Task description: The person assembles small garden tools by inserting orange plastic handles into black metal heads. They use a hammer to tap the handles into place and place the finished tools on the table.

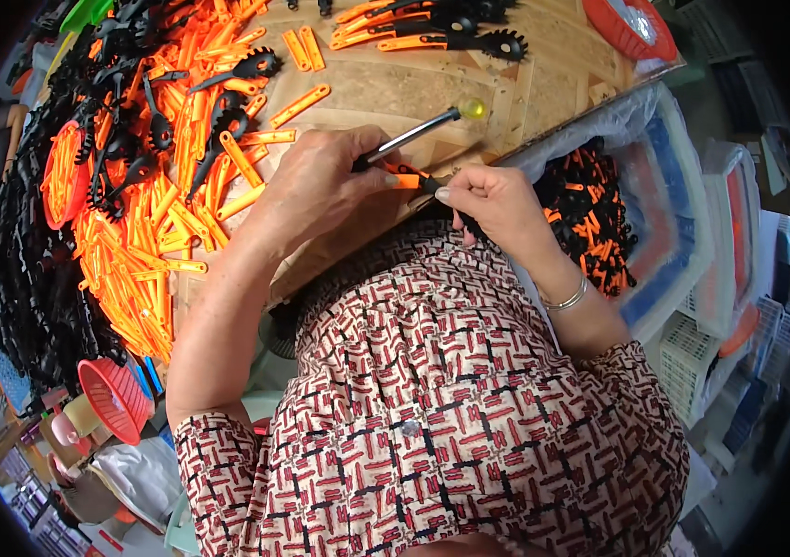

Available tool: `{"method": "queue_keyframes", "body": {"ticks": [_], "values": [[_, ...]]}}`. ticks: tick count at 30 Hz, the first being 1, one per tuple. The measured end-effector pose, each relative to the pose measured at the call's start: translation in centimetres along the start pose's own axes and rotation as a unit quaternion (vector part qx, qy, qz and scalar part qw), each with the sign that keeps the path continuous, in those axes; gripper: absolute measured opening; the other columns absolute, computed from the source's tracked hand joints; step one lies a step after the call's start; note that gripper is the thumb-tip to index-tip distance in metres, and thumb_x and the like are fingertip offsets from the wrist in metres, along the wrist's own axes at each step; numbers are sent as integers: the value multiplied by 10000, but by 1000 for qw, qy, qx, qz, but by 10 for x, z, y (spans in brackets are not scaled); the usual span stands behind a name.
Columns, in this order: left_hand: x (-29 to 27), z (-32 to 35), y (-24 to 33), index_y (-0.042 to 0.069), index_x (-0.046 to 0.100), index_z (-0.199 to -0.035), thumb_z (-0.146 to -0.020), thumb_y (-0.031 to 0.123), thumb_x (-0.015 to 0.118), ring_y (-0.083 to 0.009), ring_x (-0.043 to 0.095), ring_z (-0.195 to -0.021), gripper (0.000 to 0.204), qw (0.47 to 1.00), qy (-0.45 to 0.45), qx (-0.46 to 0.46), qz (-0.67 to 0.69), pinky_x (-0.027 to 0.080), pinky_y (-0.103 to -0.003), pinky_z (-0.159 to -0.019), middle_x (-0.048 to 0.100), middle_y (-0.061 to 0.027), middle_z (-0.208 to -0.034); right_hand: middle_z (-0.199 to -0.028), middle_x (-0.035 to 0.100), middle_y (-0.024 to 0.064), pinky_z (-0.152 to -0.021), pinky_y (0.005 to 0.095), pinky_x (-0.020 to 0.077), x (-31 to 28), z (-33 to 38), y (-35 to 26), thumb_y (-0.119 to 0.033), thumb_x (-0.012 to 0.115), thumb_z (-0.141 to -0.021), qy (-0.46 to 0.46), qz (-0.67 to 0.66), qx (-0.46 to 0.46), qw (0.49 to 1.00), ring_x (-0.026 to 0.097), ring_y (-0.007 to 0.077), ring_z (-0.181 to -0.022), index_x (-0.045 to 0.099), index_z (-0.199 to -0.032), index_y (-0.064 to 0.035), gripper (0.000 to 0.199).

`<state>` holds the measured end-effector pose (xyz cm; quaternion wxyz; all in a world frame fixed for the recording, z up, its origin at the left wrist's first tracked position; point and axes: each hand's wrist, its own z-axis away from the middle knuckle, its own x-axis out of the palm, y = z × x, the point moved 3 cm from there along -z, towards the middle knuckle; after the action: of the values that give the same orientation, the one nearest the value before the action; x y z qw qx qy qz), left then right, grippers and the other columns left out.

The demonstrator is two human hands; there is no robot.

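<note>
My left hand is closed above the table's near edge, an orange plastic handle coming out from its fingertips. A rod with a dark shaft and a clear yellow knob at its far end also reaches out from this hand; its near end is hidden by the fingers. At the end of the orange handle is a black utensil neck, which my right hand pinches between thumb and fingers. The rest of the black part is hidden behind the right hand.
Loose orange handles and black utensil heads heap up on the left. Several joined pasta servers lie at the table's far side. A plastic-lined bin of orange-and-black pieces stands at right. Red baskets sit at the edges.
</note>
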<state>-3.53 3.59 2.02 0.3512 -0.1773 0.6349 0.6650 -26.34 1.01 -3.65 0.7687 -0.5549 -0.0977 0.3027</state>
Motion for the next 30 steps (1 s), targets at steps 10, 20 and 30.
{"method": "queue_keyframes", "body": {"ticks": [10,20,30], "values": [[5,-21,14,62,743,-980,-832,198,771,-357,665,-837,203,985,55,107,-123,510,-438,-748,675,-138,-859,-627,670,56,-463,254,495,-4,-3,-1,-154,698,-955,-23,-40,34,998,631,106,-490,727,-802,34,244],[13,-29,10,51,737,-959,-807,228,803,-327,651,-942,243,986,54,92,-127,503,-424,-846,676,-116,-965,-634,670,69,-449,258,497,-3,-2,-3,-146,667,-981,-34,-56,53,996,631,119,-485,721,-825,42,250],[1,-1,11,79,748,-1039,-842,192,798,-293,683,-805,232,956,261,117,-61,547,-391,-728,705,-112,-974,-662,681,88,-459,267,492,-6,12,-8,-194,651,-1022,-58,-78,91,991,630,145,-484,691,-881,46,281]]}}
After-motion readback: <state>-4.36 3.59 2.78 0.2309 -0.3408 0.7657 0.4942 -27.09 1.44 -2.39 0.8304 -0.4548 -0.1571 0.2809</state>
